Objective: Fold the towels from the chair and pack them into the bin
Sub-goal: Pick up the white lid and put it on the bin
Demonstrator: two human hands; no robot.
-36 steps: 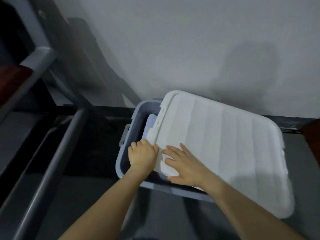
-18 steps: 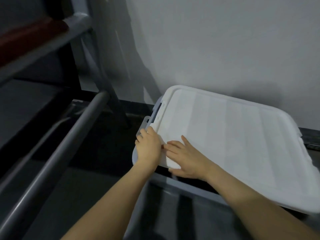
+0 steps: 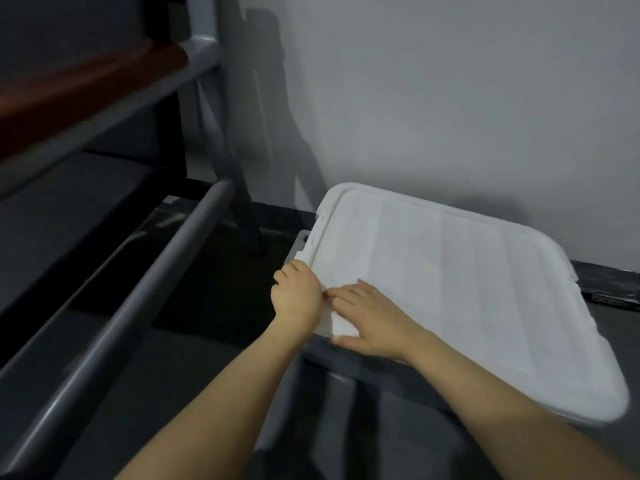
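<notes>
Lid [image 3: 450, 289] had slid left across the bin [image 3: 363, 367] over the last second. A second earlier a wide gap at the bin's left end showed pale folded towels inside; half a second earlier the gap was a slit; now it was gone, and the lid's left edge sat over the bin's left rim, with only the grey latch [image 3: 298, 245] poking out beyond it.

Towels were not visible at this moment; judged to be inside the bin under the lid, since they showed through the gap before.

Left hand [image 3: 296, 297] was at the lid's near-left corner, fingers curled over the lid's edge, gripping it. Right hand [image 3: 372, 322] lay just right of the left hand, palm down on the lid top, fingers straight and spread, pressing, holding nothing. The two hands were nearly touching.

The lid's right end looked to overhang the bin and its near-right corner was blurred, so could not tell if it was seated all round. Bin wall showed dark below the lid's near edge.

Left of the bin: chair frame, grey tube rail [image 3: 138, 306] and reddish seat edge [image 3: 79, 88]. No towels seen on what showed of the chair.

Judgement: packing done, task in closing step. Lid probably needed squaring and pressing down at the latch.
</notes>
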